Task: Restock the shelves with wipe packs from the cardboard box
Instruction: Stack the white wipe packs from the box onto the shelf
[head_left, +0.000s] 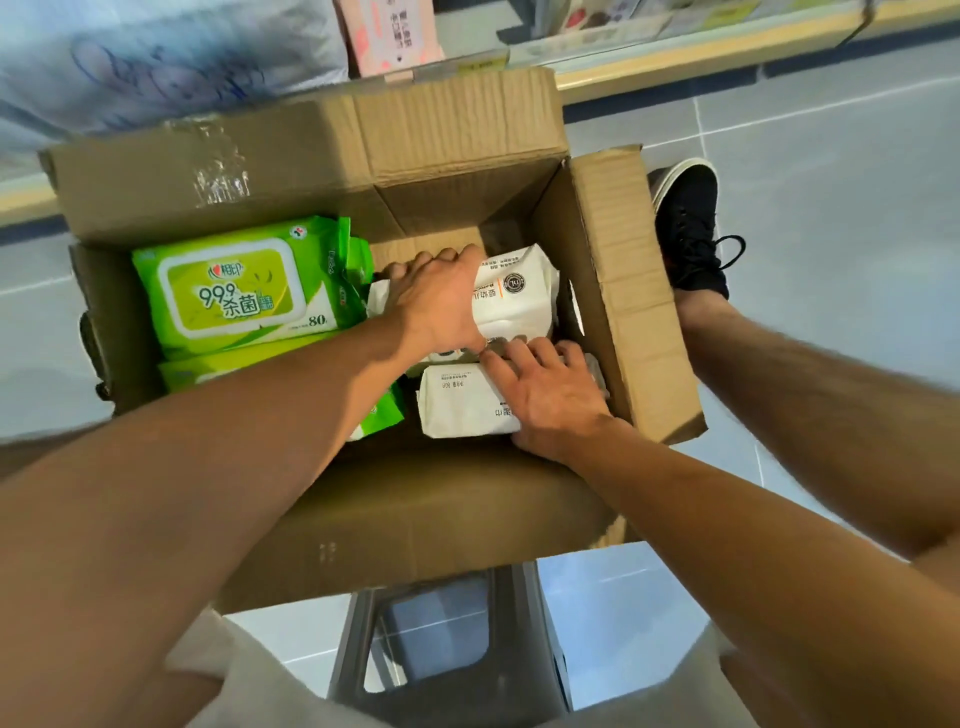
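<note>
An open cardboard box (457, 150) sits in front of me on a grey stool. Green wipe packs (234, 291) fill its left side, stacked. White wipe packs lie on the right side. My left hand (436, 301) reaches into the box, its fingers curled over the far edge of the upper white wipe pack (519, 301). My right hand (550, 395) lies on the nearer white wipe pack (462, 405), fingers bent over its right end.
The grey stool (447, 644) under the box stands on a grey tiled floor. A shelf edge (675, 57) with pink and pale packs runs along the top. My black shoe (685, 228) is right of the box.
</note>
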